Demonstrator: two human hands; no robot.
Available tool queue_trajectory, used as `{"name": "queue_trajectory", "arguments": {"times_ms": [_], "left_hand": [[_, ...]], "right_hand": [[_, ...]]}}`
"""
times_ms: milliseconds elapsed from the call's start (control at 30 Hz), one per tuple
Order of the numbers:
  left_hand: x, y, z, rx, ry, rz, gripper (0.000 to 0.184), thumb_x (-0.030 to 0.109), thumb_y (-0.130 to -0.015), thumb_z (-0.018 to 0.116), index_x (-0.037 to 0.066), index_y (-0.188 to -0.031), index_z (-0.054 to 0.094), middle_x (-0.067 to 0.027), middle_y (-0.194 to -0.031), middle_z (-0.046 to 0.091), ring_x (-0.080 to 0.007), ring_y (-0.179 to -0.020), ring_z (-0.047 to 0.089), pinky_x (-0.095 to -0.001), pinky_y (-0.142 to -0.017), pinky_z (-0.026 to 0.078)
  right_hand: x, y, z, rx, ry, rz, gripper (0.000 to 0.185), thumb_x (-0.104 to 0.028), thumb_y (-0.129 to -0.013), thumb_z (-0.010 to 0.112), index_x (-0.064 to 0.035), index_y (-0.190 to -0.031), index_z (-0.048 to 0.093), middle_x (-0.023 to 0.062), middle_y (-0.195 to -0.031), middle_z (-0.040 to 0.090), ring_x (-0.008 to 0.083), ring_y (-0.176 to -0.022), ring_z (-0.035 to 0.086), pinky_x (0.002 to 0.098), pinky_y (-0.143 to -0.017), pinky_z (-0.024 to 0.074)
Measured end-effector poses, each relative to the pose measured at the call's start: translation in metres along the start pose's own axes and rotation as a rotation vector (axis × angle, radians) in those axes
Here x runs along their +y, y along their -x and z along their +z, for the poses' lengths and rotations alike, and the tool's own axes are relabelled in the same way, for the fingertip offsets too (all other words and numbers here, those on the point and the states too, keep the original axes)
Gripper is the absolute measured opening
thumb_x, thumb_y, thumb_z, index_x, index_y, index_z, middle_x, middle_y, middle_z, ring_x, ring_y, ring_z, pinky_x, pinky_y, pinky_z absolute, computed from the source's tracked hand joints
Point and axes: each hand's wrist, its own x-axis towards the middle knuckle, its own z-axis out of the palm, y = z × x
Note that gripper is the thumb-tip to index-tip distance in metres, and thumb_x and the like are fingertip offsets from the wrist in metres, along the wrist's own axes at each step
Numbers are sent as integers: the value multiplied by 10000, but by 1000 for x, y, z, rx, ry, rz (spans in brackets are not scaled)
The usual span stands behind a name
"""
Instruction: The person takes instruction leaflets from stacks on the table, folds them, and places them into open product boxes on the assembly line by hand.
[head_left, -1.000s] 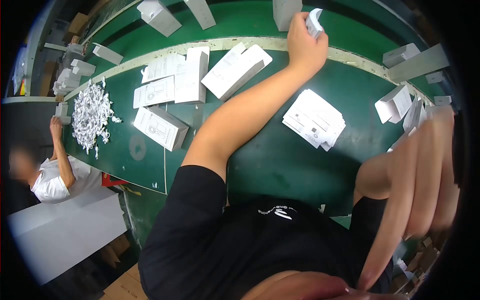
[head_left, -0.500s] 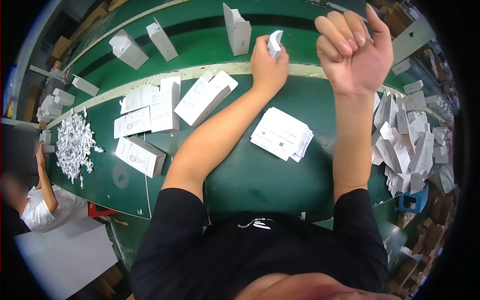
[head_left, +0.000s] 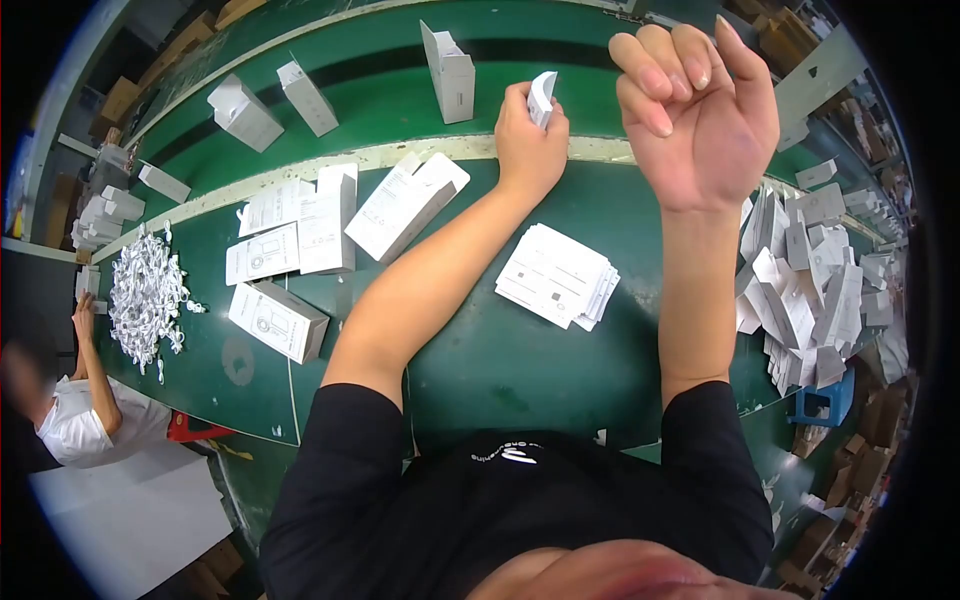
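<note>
My left hand [head_left: 532, 140] is closed around folded white leaflets [head_left: 541, 99], whose curved ends stick up above the fingers. Raised with its palm facing the camera, my right hand [head_left: 697, 125] has half-curled fingers, spaced apart, and nothing in it. Between my forearms, a fanned stack of printed white sheets [head_left: 557, 275] lies on the green table [head_left: 500, 375]. Beyond my left forearm are printed white boxes, among them an open one [head_left: 405, 208] and another lying on its side [head_left: 277, 321].
A heap of white cables [head_left: 147, 300] lies at the left, near a co-worker [head_left: 80, 415] in a white top. Upright open boxes [head_left: 452, 85] stand on the green belt behind. White cartons [head_left: 805, 290] are piled at the right, above a blue stool [head_left: 825, 400].
My right hand has come from close to the camera at the lower right to a raised position over the table. My left hand keeps the leaflets. The view has swung to the right.
</note>
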Motion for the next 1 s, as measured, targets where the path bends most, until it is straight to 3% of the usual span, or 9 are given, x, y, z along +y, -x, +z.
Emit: {"name": "queue_trajectory", "arguments": {"times_ms": [133,200,233,300,333,467,1000], "left_hand": [[0,0,0,3,-5,22,291,112,-921,660,-3,-1162,544,-208,-1071,644,-393,-984,643,-462,-864,508],[0,0,0,7,-2,31,289,114,-923,659,-3,-1161,545,-209,-1068,645,-395,-982,643,-463,-863,508],[1,0,-1,5,-2,17,287,116,-925,658,-2,-1162,546,-211,-1068,646,-396,-982,643,-464,-864,508],[2,1,-2,10,-4,6,285,118,-927,657,0,-1162,547,-212,-1068,647,-398,-982,644,-465,-864,508],[2,0,-1,8,4,0,284,122,-929,657,3,-1163,547,-212,-1070,647,-399,-985,644,-466,-863,508],[0,0,0,8,23,-12,287,125,-931,653,9,-1170,547,-213,-1081,649,-403,-1004,646,-466,-872,508],[0,0,-1,19,-5,40,309,117,-916,656,-11,-1173,540,-233,-1075,644,-416,-998,641,-472,-877,506]], "right_hand": [[-1,1,2,6,18,-6,405,-273,-1055,439,-48,-720,474,53,-733,399,195,-792,400,284,-574,373],[-3,-1,-2,-109,-10,25,292,-207,-1034,495,-14,-818,526,79,-823,488,226,-918,502,285,-688,480],[-1,0,2,-112,-11,27,292,-207,-1034,495,-14,-818,526,79,-823,488,226,-918,502,285,-688,480],[4,2,15,142,177,-91,140,-103,-992,560,34,-1017,577,121,-982,570,297,-1155,557,297,-899,526],[-1,1,-2,0,169,-48,309,8,-933,614,59,-1233,561,176,-1176,602,359,-1348,509,319,-1081,478],[1,9,4,137,381,-74,475,86,-877,653,53,-1336,537,214,-1316,585,343,-1359,527,320,-1116,464],[5,14,14,145,439,-50,494,76,-860,674,26,-1333,546,176,-1286,582,276,-1284,568,311,-1104,435]]}}
